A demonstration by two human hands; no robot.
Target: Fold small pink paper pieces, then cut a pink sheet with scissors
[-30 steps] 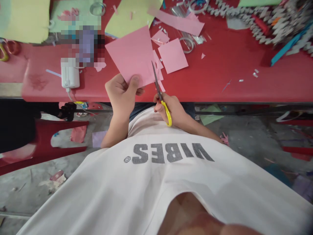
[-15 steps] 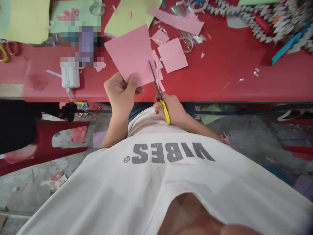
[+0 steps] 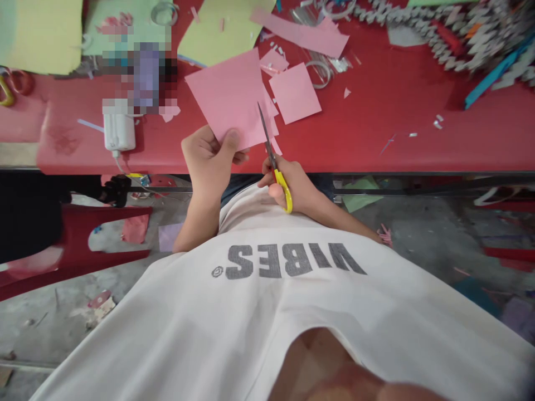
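Observation:
Between the thumb and fingers of my left hand is the near edge of a pink sheet of paper, raised over the front of the red table. My right hand is closed on scissors with yellow handles. Their dark blades lie along the sheet's right edge, tips pointing away from me. Just right of the blades, a smaller pink paper square lies on the table. Thin pink strips lie partly hidden beneath the sheet and blades.
On the red table lie a white charger with a cable at left, a yellow-green sheet behind, and a long pink strip. Grey folded-paper chains fill the far right. Another pair of scissors rests at far left.
The pink sheet and my left hand have shifted slightly right and toward me. My right thumb has moved on the yellow handle, and the scissors have shifted slightly right.

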